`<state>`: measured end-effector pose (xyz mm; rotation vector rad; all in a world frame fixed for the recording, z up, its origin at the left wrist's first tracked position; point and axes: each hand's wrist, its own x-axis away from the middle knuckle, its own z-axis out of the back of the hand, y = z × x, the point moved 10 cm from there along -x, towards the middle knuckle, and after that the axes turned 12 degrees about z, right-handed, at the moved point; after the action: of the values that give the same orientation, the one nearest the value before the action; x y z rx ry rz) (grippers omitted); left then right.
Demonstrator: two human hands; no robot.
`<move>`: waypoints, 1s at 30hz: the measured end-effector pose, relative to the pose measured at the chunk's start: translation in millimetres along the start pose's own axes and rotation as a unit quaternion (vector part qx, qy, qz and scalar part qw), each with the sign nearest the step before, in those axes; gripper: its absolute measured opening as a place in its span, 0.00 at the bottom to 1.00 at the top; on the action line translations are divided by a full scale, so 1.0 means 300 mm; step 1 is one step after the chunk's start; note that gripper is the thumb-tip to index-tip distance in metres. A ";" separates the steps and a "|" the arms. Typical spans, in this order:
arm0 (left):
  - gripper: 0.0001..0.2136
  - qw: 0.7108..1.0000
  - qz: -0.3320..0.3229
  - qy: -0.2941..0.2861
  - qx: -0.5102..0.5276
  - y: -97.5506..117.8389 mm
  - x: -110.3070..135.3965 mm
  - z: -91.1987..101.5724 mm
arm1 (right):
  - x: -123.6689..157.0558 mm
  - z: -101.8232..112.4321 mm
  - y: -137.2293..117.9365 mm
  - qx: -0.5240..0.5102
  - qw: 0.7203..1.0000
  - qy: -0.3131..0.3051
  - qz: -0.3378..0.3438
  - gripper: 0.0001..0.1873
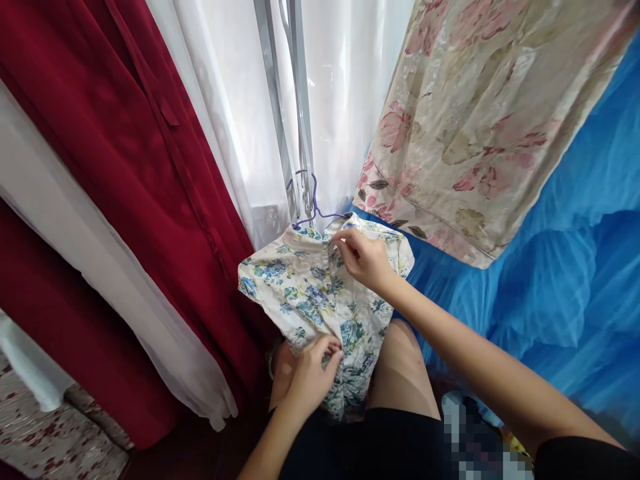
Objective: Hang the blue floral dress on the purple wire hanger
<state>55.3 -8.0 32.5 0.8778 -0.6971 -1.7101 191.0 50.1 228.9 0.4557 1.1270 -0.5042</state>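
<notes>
A small white shirt with a blue flower print [305,287] hangs on a purple hanger [314,200], whose hook is caught on a grey metal bar [295,120]. My right hand [364,257] is closed in a pinch on the shirt's collar, just under the hanger. My left hand [313,377] grips the shirt's lower front, bunching the cloth above my knees.
A dark red curtain [115,187] and a sheer white curtain [230,100] hang at the left and behind. A beige cloth with pink flowers [475,120] hangs at the upper right over blue netting [560,280]. My legs in black shorts [380,433] are below.
</notes>
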 end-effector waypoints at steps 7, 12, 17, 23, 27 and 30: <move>0.17 0.967 -0.170 0.188 -0.010 0.404 -0.248 0.395 | 0.081 0.021 0.003 -0.055 0.998 0.032 -0.026 0.07; 0.09 0.957 -0.190 0.191 -0.107 0.532 -0.350 0.374 | 0.084 0.029 0.026 0.002 0.997 0.075 0.021 0.04; 0.10 0.958 -0.161 0.239 0.007 0.510 -0.372 0.375 | 0.134 -0.021 0.045 0.011 0.982 0.173 -0.075 0.04; 0.10 0.951 -0.147 0.260 0.080 0.443 -0.393 0.410 | 0.175 -0.138 0.025 -0.054 0.975 0.148 -0.155 0.04; 0.11 0.946 -0.150 0.269 0.104 0.411 -0.379 0.413 | 0.184 -0.174 0.038 -0.074 0.975 0.106 -0.180 0.06; 0.11 0.942 -0.161 0.283 0.085 0.426 -0.366 0.410 | 0.203 -0.198 0.047 -0.073 0.973 0.092 -0.200 0.06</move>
<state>42.2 64.7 227.8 1.5934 -0.3210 -1.5675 176.9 86.7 152.3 0.1455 1.4358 -0.7345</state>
